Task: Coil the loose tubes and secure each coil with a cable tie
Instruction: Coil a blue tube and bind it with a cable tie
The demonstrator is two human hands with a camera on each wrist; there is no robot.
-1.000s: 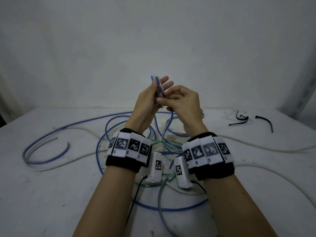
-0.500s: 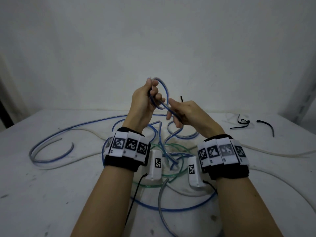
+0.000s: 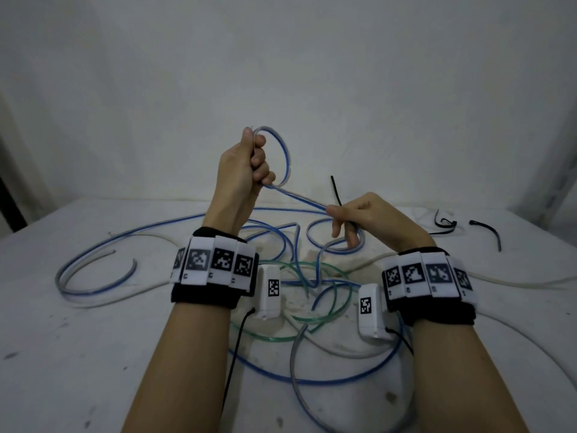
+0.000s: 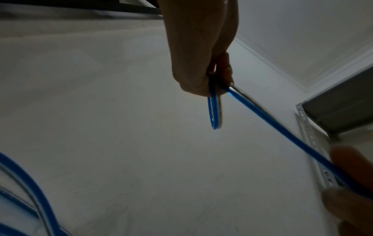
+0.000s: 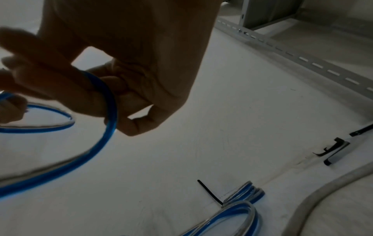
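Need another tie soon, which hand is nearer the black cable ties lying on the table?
Right. The right hand hovers just beside the cable ties; the left hand is raised farther away.

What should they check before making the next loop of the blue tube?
1. Left hand grips the first loop of the blue tube: ok.
2. Right hand pinches the tube further along: ok.
3. Tube between the hands runs straight, unkinked: ok.
4. A black cable tie is ready at the right hand: ok.
5. Rest of the tube lies free of the green tube on the table: not ok, they cross.
6. Remaining length is enough for more loops: cannot tell.
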